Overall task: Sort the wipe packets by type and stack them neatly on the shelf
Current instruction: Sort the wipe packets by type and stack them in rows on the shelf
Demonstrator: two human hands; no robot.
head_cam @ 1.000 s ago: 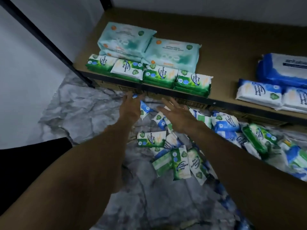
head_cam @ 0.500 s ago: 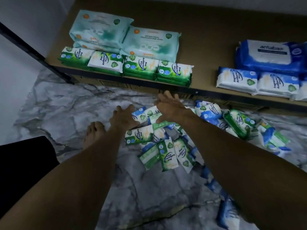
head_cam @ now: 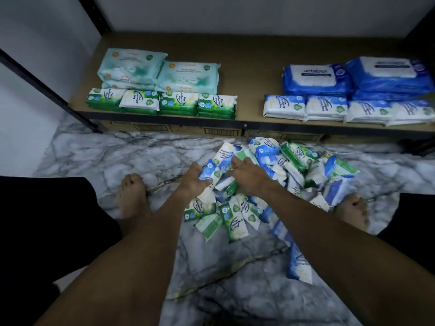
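Note:
A loose pile of small green and blue wipe packets (head_cam: 292, 170) lies on the marble floor before the shelf (head_cam: 249, 67). My left hand (head_cam: 194, 181) curls around a blue packet (head_cam: 215, 167) at the pile's left edge. My right hand (head_cam: 247, 176) rests on the pile just right of it, fingers bent over packets; what it grips is hidden. On the shelf, green packets (head_cam: 162, 102) sit in a front row with teal packs (head_cam: 160, 71) behind them. To the right lie small blue packets (head_cam: 329, 109) and large blue packs (head_cam: 353, 76).
My bare feet (head_cam: 133, 196) (head_cam: 352, 210) flank the pile on the marble floor (head_cam: 98, 158). A black shelf post (head_cam: 47, 88) slants at the left. Cardboard boxes (head_cam: 188, 130) sit under the shelf. Bare shelf board shows between the green and blue groups.
Both hands came down from near the shelf edge onto the pile. My left hand has closed on a blue packet. The view pulled back, showing more shelf and both feet.

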